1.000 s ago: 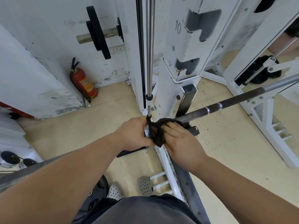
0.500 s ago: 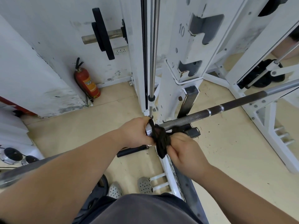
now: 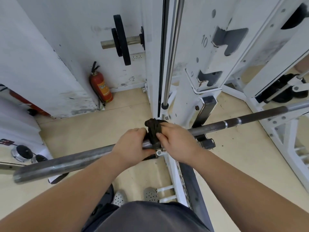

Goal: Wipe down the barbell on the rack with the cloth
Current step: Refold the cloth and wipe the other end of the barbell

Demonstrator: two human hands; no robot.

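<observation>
While cloth wraps barbell, upright close behind

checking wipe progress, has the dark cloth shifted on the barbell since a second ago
Yes: the dark cloth has slid slightly left along the steel barbell, now left of the chrome guide rod.

You had a red fire extinguisher standing against the wall to your left, with two black weight plates on a peg above it.
</observation>
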